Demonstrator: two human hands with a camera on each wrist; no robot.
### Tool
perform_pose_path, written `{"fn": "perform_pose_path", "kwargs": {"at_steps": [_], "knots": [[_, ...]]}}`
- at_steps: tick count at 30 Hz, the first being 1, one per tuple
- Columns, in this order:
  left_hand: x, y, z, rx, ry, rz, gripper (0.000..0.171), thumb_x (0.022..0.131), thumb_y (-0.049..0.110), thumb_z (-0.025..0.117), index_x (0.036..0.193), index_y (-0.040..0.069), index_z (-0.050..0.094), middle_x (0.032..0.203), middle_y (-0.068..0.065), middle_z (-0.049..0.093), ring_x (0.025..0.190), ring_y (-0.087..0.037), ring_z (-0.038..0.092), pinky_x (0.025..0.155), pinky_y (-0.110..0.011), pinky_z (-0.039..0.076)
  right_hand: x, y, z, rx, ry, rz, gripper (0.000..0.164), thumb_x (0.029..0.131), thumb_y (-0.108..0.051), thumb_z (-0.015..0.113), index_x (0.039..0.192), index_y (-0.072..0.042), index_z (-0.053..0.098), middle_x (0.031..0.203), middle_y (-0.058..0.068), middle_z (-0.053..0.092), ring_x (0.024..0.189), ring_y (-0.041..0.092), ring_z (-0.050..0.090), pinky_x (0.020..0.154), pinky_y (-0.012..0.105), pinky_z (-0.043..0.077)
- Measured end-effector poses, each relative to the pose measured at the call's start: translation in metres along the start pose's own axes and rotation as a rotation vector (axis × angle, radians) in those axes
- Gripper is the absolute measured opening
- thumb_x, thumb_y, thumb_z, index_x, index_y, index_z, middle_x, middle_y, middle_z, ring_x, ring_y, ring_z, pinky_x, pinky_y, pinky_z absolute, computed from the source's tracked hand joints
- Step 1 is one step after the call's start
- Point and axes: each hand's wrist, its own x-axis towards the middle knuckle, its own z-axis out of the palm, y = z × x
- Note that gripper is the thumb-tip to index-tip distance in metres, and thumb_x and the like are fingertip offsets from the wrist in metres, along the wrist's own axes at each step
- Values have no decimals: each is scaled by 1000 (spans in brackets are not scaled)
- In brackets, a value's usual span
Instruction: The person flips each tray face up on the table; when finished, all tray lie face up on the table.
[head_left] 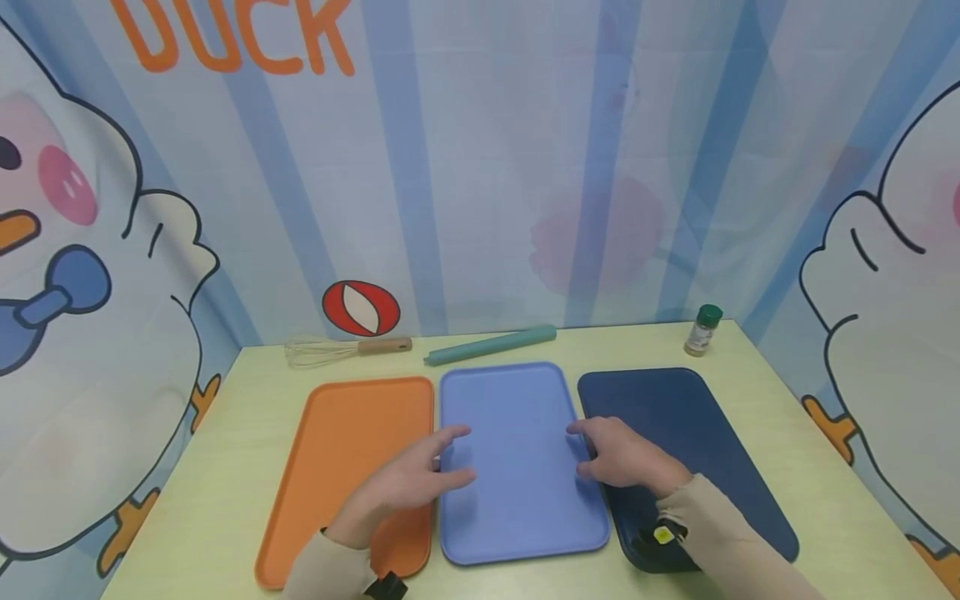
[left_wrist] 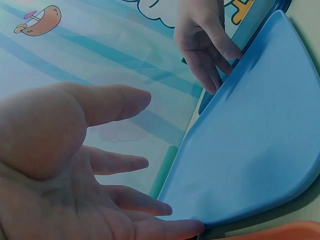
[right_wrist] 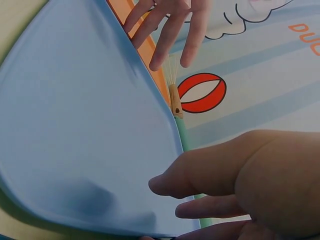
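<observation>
A light blue tray (head_left: 517,467) lies between an orange tray (head_left: 360,433) on its left and a navy tray (head_left: 675,433) on its right. My left hand (head_left: 416,475) hovers at the light blue tray's left edge, fingers spread and thumb apart, holding nothing. Over the opposite edge is my right hand (head_left: 626,454), its fingers pointing inward with nothing between them. In the left wrist view, the left fingertips (left_wrist: 192,227) are right at the rim. The right wrist view shows the right thumb (right_wrist: 170,182) above the light blue tray's surface.
Behind the trays lie a whisk (head_left: 348,350) with a wooden handle and a teal stick-like roll (head_left: 491,345). A small green-capped jar (head_left: 703,331) stands at the back right. The pale yellow table (head_left: 202,467) ends at a patterned curtain (head_left: 495,167).
</observation>
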Motion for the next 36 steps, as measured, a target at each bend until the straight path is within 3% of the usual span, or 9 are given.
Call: {"fn": "perform_pose_path", "kwargs": {"at_steps": [15,21,23,27,36], "knots": [[-5,6,0,11,7,21,70,102,33,71,160,7,42,166,-15,39,151,-45,36,118,-63,37,-7,-4,0,19,-11,3,58,89,-6,79,143,5,59,83,3,57,75,18,52,65,35,43],[-3,9,5,-15,49,89,64,103,31,70,159,13,45,164,-13,43,146,-47,44,115,-63,41,-11,5,-6,71,28,-40,57,91,-9,78,144,4,59,114,14,71,92,22,68,74,39,57],[1,8,9,-41,62,126,60,103,28,69,157,12,47,162,-12,46,143,-45,49,113,-61,44,-15,9,-9,87,51,-54,57,92,-10,78,144,4,58,128,21,68,102,28,71,79,43,61],[8,8,20,-70,94,189,54,103,22,70,154,14,53,157,-11,52,139,-39,56,110,-54,50,-21,17,-16,108,86,-61,57,95,-12,77,145,5,56,141,27,62,113,38,70,86,48,62],[25,14,47,-98,60,247,49,102,24,70,150,19,57,153,-7,57,135,-33,60,109,-48,52,-36,48,-28,86,144,-50,56,95,-15,78,143,5,58,140,27,62,116,43,68,88,51,60]]}}
